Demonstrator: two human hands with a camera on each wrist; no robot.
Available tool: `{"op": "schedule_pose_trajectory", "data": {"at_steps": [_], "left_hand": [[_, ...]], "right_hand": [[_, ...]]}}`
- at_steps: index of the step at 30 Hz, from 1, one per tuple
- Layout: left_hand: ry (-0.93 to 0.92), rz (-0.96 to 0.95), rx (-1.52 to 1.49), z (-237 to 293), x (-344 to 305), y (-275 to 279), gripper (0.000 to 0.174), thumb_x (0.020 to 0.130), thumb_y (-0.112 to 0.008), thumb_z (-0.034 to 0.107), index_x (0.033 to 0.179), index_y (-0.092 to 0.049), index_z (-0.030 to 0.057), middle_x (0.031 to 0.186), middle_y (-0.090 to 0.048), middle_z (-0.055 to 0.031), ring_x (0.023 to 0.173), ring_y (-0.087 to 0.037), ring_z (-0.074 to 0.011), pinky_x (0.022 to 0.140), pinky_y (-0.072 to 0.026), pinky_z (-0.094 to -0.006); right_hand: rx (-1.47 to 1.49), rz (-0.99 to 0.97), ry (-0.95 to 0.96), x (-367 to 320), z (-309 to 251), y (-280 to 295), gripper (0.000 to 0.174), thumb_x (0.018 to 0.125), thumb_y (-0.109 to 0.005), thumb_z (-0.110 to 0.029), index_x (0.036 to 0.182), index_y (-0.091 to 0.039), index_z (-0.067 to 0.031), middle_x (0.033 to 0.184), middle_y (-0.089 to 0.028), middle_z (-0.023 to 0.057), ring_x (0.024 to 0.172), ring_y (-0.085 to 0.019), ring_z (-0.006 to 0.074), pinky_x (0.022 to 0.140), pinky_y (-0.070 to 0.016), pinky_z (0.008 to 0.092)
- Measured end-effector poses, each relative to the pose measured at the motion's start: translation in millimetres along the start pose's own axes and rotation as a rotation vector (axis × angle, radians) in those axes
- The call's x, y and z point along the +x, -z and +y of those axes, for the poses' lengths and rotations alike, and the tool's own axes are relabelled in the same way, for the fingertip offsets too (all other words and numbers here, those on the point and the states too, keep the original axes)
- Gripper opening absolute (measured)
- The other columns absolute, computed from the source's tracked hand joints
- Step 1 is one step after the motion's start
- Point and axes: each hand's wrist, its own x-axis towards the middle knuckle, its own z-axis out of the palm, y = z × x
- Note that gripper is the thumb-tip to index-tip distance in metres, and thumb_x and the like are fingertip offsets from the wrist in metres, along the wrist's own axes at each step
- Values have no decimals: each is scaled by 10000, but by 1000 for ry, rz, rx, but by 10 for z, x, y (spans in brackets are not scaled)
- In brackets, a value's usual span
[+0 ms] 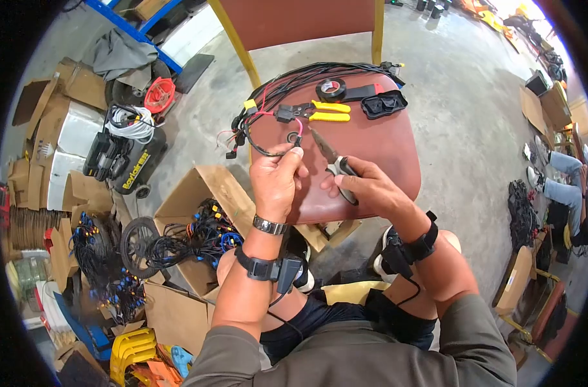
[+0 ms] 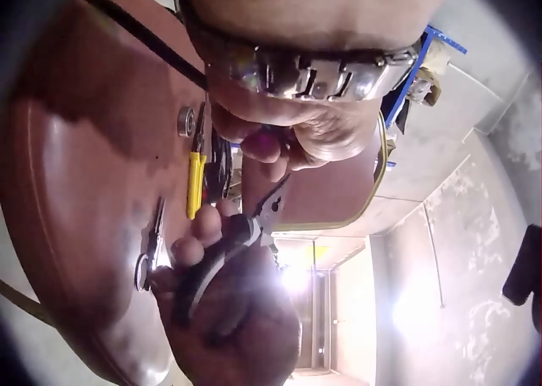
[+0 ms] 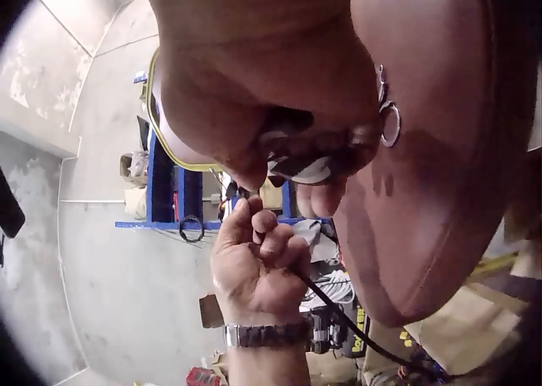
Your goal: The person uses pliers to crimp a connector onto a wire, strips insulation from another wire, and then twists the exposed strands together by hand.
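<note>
My left hand (image 1: 273, 184) pinches the end of a black cable (image 1: 256, 146) between thumb and fingers, over the brown chair seat (image 1: 387, 151). A pink wire (image 1: 300, 126) shows just beyond the fingertips. In my right hand (image 1: 379, 190) is a pair of pliers (image 1: 325, 147) with grey-and-black handles; their pointed nose is directed up and left, close to the cable end. Yellow-handled wire strippers (image 1: 331, 117) lie on the seat ahead of both hands. A small metal ring (image 2: 185, 121) and scissors (image 2: 155, 250) also rest there, seen in the left wrist view.
Toward the chair's back lie a bundle of black cables (image 1: 307, 71), a tape roll (image 1: 331, 89) and a small black tray (image 1: 384, 103). An open cardboard box (image 1: 178, 193) of wiring stands at the left, with a black compressor (image 1: 139, 166) behind it. Another person's legs (image 1: 565, 190) show far right.
</note>
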Motion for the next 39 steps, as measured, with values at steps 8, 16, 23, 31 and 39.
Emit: {"op": "schedule_pose_trajectory", "data": {"at_steps": [8,16,23,31,39], "left_hand": [[-18,-16,13,-24,-26,18,175,916,-676,117,1018,-683,-26,691,-661,-68,488,-542,-87,426,-405,-212],[-52,-54,27,-42,-27,33,174,931,-662,116,1032,-678,-26,705,-673,-74,489,-538,-83,430,-407,-212],[-45,-5,92,-45,-36,28,185,935,-664,120,1041,-674,-32,705,-671,-75,515,-556,-76,443,-422,-209],[-101,-19,185,-73,-48,9,200,937,-659,121,1056,-667,-39,703,-666,-70,518,-555,-67,455,-427,-205],[-103,-11,215,-75,-78,-28,213,939,-665,128,1073,-658,-37,713,-671,-73,510,-553,-65,450,-429,-205]], "right_hand": [[-281,-14,10,63,42,-110,258,918,-621,-230,1050,-627,-9,777,-591,9,675,-521,76,567,-423,259],[-377,-10,78,78,74,-150,242,878,-563,-157,1034,-604,24,735,-594,66,652,-545,114,560,-443,315],[-736,72,108,-35,-117,-155,312,885,-568,-155,1105,-561,67,785,-614,233,722,-625,325,676,-474,418],[-869,118,260,-67,-79,-80,371,896,-576,-130,1224,-525,35,890,-628,274,899,-610,466,769,-480,465],[-890,131,245,-76,-116,-128,358,912,-568,-129,1234,-519,19,954,-642,281,949,-602,480,801,-475,496]]}}
